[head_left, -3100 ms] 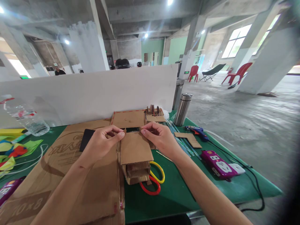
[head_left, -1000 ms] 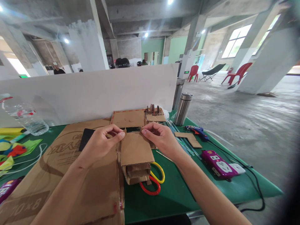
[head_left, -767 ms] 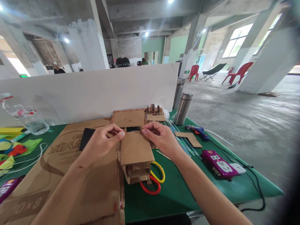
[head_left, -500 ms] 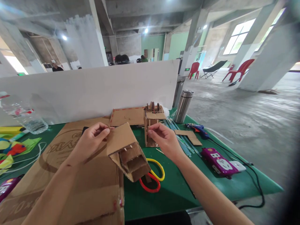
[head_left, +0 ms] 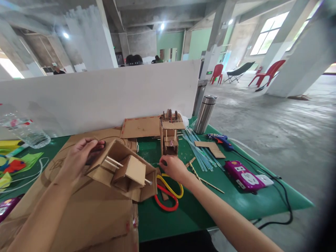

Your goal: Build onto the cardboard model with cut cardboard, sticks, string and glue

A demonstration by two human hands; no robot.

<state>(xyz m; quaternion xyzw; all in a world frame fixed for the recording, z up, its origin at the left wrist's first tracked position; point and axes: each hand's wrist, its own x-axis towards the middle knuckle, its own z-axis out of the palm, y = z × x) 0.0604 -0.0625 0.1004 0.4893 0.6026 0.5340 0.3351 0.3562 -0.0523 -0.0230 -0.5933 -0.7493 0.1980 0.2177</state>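
My left hand is closed on the upper left edge of an open cardboard box. The box is tilted, its open side facing me. Inside it, a smaller cardboard box is joined with thin wooden sticks. My right hand is to the right of the box and apart from it, fingers curled together; whatever they may hold is hidden. Just beyond this hand stands a cardboard tower with sticks and upright pieces on top. Scissors with red and yellow handles lie below my right hand.
Clear glue sticks, loose wooden sticks and a glue gun lie on the right. A purple power strip and a steel flask are there too. At left are a plastic bottle and a large cardboard sheet.
The cardboard box has turned so its open side and inner box show. My left hand has moved left and slightly down. My right hand has come lower, uncovering the tower's front.
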